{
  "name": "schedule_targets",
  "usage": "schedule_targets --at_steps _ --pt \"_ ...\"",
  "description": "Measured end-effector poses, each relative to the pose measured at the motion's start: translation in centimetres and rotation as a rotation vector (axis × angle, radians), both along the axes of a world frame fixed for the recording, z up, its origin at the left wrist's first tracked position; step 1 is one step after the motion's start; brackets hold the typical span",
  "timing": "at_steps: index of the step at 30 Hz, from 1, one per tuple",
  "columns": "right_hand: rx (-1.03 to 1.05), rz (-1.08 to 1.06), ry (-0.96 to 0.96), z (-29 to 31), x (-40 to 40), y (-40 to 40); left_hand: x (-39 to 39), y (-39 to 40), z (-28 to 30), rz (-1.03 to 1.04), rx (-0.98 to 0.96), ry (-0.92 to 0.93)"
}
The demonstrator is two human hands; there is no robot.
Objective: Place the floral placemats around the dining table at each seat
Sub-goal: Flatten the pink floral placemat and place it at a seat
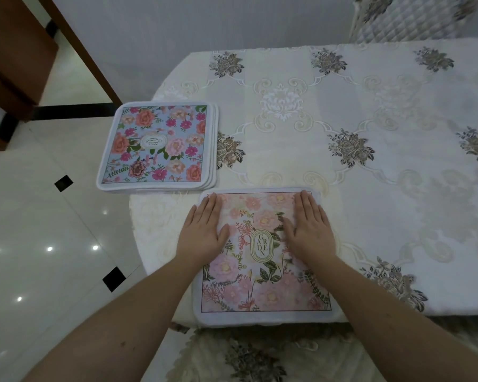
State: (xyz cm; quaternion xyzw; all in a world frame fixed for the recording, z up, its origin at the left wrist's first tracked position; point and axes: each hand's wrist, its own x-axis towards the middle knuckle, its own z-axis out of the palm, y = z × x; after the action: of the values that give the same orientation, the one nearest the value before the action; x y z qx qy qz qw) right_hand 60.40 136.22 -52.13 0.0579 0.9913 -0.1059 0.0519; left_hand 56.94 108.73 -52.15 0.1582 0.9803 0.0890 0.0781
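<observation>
A pale pink floral placemat (262, 285) with an oval "GARDEN" label lies flat at the near edge of the dining table (370, 166). My left hand (204, 227) rests flat on its left part, fingers straight. My right hand (309, 227) presses flat on its right part, thumb near the label. A stack of several placemats (158, 146), the top one blue with bright flowers, sits at the table's left corner and overhangs the edge.
A cream embroidered tablecloth covers the table. A quilted chair back (414, 17) stands at the far side. A chair seat cushion (249, 357) is just below the near edge. Glossy white floor tiles (44, 244) and a dark wooden cabinet (14, 59) lie to the left.
</observation>
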Motion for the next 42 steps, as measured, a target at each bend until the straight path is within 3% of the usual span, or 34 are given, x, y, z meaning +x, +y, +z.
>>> schedule_targets --at_steps 11,14,20,26,42 --pt "-0.056 -0.114 -0.077 1.5 3.1 2.6 1.4 -1.5 0.8 0.042 -0.117 -0.018" --pt "-0.094 -0.147 -0.012 1.9 4.5 1.1 2.2 -0.7 1.2 0.076 -0.061 0.019" --pt "-0.183 -0.022 -0.012 2.0 4.6 -6.1 5.3 4.9 1.0 0.053 0.129 0.001" --pt "-0.031 0.122 -0.064 0.1 5.5 -8.6 6.7 6.1 -0.1 0.027 0.004 -0.053" --pt "-0.043 0.153 -0.015 -0.1 8.4 -7.1 7.6 5.4 -0.1 -0.014 0.006 -0.059"
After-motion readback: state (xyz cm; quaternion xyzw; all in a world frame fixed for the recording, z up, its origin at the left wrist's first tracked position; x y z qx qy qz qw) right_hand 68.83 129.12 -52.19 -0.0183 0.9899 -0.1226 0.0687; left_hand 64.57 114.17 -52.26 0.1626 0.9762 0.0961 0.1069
